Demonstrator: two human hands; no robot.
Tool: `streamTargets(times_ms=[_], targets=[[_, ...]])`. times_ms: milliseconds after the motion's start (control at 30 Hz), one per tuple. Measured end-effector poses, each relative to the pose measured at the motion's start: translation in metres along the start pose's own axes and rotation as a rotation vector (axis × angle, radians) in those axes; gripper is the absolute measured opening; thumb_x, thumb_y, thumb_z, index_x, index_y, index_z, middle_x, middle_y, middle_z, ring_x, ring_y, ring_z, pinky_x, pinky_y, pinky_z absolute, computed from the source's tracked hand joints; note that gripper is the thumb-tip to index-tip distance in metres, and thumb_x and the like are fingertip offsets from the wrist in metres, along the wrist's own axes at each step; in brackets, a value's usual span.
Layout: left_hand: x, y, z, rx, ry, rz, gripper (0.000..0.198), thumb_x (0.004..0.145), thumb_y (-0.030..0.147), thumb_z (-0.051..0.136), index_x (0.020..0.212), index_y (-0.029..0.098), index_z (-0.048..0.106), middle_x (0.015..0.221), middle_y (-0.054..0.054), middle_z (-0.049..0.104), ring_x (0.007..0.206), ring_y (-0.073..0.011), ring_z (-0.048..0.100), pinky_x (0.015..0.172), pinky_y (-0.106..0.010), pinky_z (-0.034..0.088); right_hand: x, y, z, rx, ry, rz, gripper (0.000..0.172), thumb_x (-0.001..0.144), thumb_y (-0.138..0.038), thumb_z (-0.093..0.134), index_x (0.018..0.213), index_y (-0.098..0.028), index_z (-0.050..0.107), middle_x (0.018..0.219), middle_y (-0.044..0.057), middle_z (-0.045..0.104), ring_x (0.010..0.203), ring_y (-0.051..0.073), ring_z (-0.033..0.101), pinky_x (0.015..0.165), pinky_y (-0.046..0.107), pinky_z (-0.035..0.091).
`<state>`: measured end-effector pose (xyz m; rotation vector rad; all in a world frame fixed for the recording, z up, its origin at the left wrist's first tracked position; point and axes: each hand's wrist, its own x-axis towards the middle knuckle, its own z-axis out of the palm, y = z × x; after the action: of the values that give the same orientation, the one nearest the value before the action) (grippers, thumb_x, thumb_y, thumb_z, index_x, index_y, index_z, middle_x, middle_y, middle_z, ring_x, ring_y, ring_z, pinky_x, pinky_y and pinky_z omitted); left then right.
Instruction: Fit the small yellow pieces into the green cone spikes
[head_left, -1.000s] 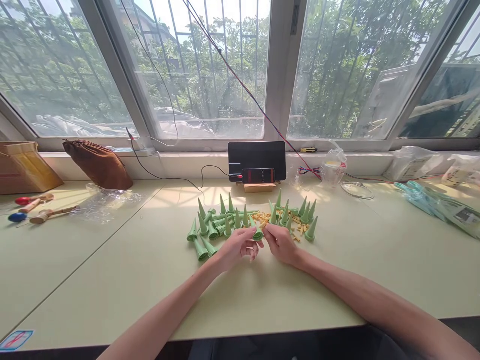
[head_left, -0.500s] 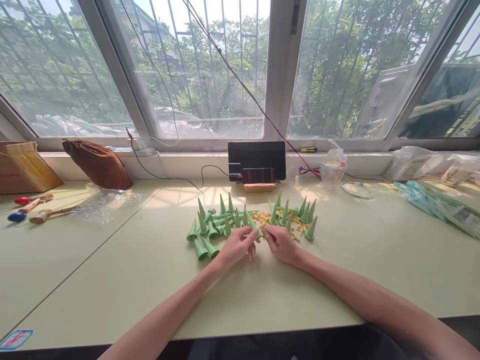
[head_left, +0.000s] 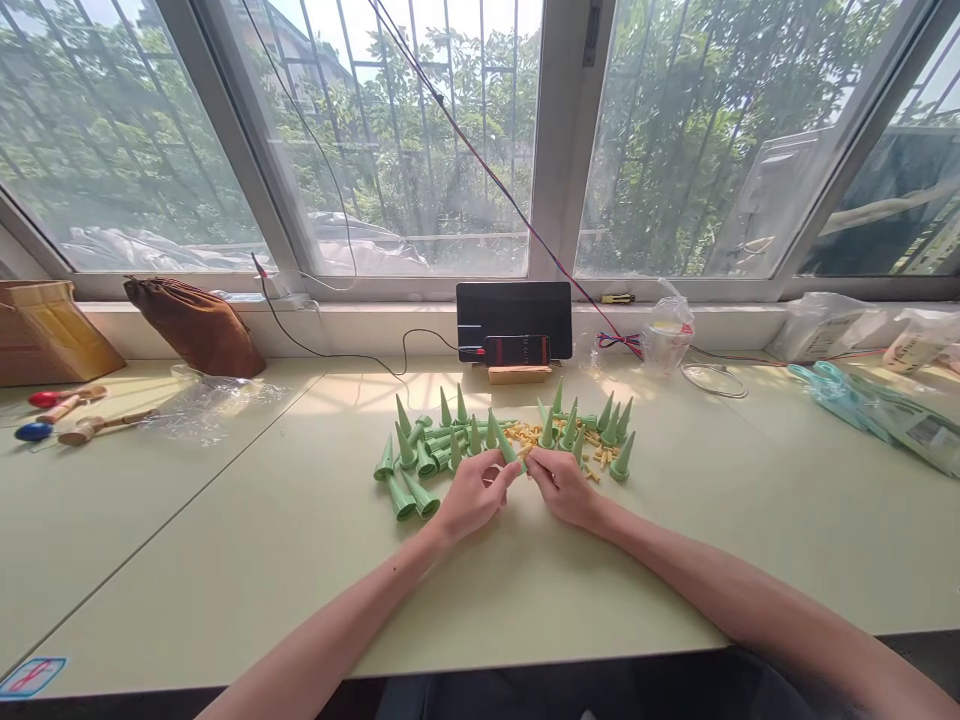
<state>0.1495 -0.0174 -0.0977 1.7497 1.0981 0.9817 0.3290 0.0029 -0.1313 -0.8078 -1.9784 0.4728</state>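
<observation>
My left hand point(head_left: 472, 495) is closed around a green plastic cone point(head_left: 504, 444), its tip pointing up and away. My right hand point(head_left: 559, 483) is pinched right next to the cone's wide end, its fingertips touching it; whatever small piece it may hold is hidden. Just behind both hands lies a heap of several more green cones point(head_left: 420, 455), some upright, some on their sides. A scatter of small yellow pieces point(head_left: 525, 436) lies in the middle of the heap.
A phone on a wooden stand point(head_left: 516, 358) sits before a black screen point(head_left: 514, 310). A brown pouch point(head_left: 196, 328), a cardboard box point(head_left: 46, 335) and wooden toys point(head_left: 82, 425) lie left. Plastic bags point(head_left: 825, 325) and teal packets point(head_left: 877, 410) lie right. Cables cross the windowsill.
The green cone in my left hand has turned from lying low with its open end toward me to pointing tip-up. Both hands have shifted slightly toward the heap.
</observation>
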Motion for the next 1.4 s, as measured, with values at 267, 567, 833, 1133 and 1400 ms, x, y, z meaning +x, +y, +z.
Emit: streamTargets(times_ms=[267, 567, 833, 1133, 1400], targets=[[0.001, -0.006, 0.000, 0.172, 0.079, 0.107, 0.034, 0.083, 0.037, 0.063, 0.062, 0.020, 0.043, 0.054, 0.003, 0.045, 0.052, -0.0124, 0.047, 0.053, -0.023, 0.037, 0.001, -0.002, 0.001, 0.001, -0.005, 0.014, 0.031, 0.097, -0.023, 0.036, 0.065, -0.021, 0.034, 0.059, -0.003, 0.040, 0.052, 0.011, 0.033, 0.053, 0.024, 0.029], [0.001, -0.011, 0.002, 0.299, 0.133, 0.247, 0.033, 0.090, 0.034, 0.055, 0.064, 0.017, 0.043, 0.071, 0.002, 0.044, 0.057, -0.0086, 0.045, 0.051, -0.020, 0.040, 0.000, 0.002, 0.004, 0.007, -0.001, 0.021, 0.032, 0.096, -0.023, 0.037, 0.065, -0.020, 0.032, 0.058, -0.004, 0.039, 0.052, 0.010, 0.032, 0.052, 0.024, 0.027], [0.000, -0.010, 0.002, 0.294, 0.139, 0.294, 0.023, 0.089, 0.029, 0.058, 0.071, 0.015, 0.057, 0.090, -0.002, 0.055, 0.057, -0.0061, 0.050, 0.051, -0.019, 0.045, 0.002, 0.000, 0.005, -0.016, -0.001, 0.023, 0.033, 0.096, -0.023, 0.038, 0.064, -0.020, 0.030, 0.057, -0.004, 0.037, 0.051, 0.010, 0.030, 0.052, 0.024, 0.026], [0.001, -0.010, 0.000, 0.313, 0.150, 0.280, 0.022, 0.090, 0.032, 0.058, 0.075, 0.017, 0.062, 0.094, -0.004, 0.058, 0.061, -0.0079, 0.053, 0.057, -0.022, 0.048, 0.000, 0.003, 0.008, -0.050, 0.008, 0.030, 0.033, 0.096, -0.022, 0.038, 0.065, -0.021, 0.029, 0.057, -0.005, 0.034, 0.051, 0.010, 0.029, 0.052, 0.025, 0.025], [0.003, -0.006, 0.003, -0.012, 0.116, -0.042, 0.032, 0.083, 0.046, 0.064, 0.099, 0.019, 0.061, 0.088, -0.003, 0.062, 0.047, -0.0085, 0.055, 0.044, -0.023, 0.046, 0.003, 0.004, 0.009, -0.115, 0.103, 0.050, 0.030, 0.096, -0.022, 0.038, 0.066, -0.021, 0.034, 0.058, -0.005, 0.037, 0.050, 0.010, 0.029, 0.051, 0.024, 0.026]])
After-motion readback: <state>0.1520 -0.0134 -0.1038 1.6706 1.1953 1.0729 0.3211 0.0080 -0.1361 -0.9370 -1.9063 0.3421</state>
